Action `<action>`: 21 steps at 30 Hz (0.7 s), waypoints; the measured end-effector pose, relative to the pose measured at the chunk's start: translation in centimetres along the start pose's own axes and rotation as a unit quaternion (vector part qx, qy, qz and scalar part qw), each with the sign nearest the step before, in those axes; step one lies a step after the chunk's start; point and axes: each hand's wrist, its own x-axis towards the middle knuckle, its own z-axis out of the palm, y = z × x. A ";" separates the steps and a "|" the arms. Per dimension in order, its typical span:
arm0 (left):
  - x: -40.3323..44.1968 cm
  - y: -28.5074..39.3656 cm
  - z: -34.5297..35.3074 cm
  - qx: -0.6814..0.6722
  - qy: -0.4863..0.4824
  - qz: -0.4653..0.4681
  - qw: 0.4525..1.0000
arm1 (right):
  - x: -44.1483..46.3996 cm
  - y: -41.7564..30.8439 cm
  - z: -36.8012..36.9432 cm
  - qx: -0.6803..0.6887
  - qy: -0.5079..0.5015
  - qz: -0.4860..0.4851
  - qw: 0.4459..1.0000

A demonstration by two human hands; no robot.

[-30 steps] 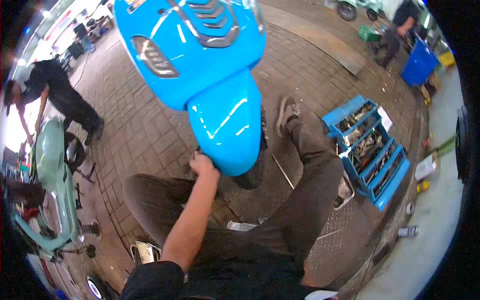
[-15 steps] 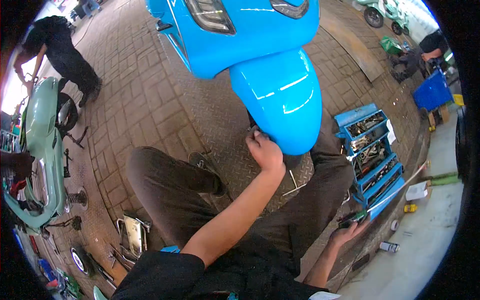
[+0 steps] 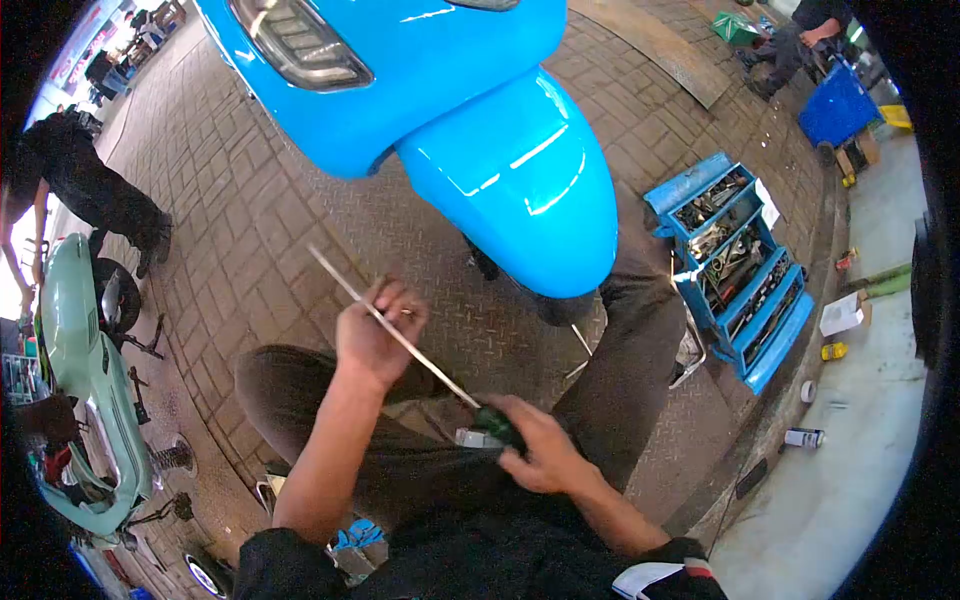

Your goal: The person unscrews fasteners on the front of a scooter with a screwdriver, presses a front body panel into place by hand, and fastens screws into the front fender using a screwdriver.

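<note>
Far left: co-worker (image 3: 90, 190) in dark clothes, beside pale green scooter body (image 3: 72, 310). Below that, near bottom edge: small wheel (image 3: 206, 574), partly cut off. Next, person's left hand (image 3: 378, 332), raised over left thigh, fingers loosely curled; cannot tell whether gripping the shaft crossing in front. Green-handled tool (image 3: 495, 422) slanting from blurred tip at upper left down to handle at lower right, clear of blue scooter (image 3: 420, 75). Front fender (image 3: 520, 200) above and ahead of both hands, between the knees, touched by neither. Right hand (image 3: 540, 447) wrapped around tool handle, low over the lap. Thin rod (image 3: 583, 341) on floor, just beside right leg. Farther right: blue toolbox (image 3: 783, 345), opened out, tiers full of tools. Upper right: second person (image 3: 795, 45), near blue bin (image 3: 838, 105). Along right edge: white box (image 3: 843, 315), yellow bottle (image 3: 833, 351), spray can (image 3: 803, 438).
</note>
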 end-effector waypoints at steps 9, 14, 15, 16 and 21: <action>-2.8 12.3 3.0 0.146 0.011 0.186 0.972 | 16.4 13.4 9.6 0.502 0.061 0.351 0.788; -3.6 16.3 1.4 0.114 0.091 0.388 0.910 | 32.5 18.0 11.7 0.656 0.237 0.369 0.614; -3.3 16.3 1.2 0.088 0.127 0.386 0.909 | 36.1 16.2 11.0 0.660 0.254 0.366 0.605; -3.4 16.8 1.0 0.083 0.135 0.383 0.910 | 39.8 13.7 10.3 0.665 0.274 0.361 0.594; -3.3 18.4 -0.2 0.091 0.125 0.348 0.925 | 51.1 10.3 7.7 0.756 0.058 0.100 0.645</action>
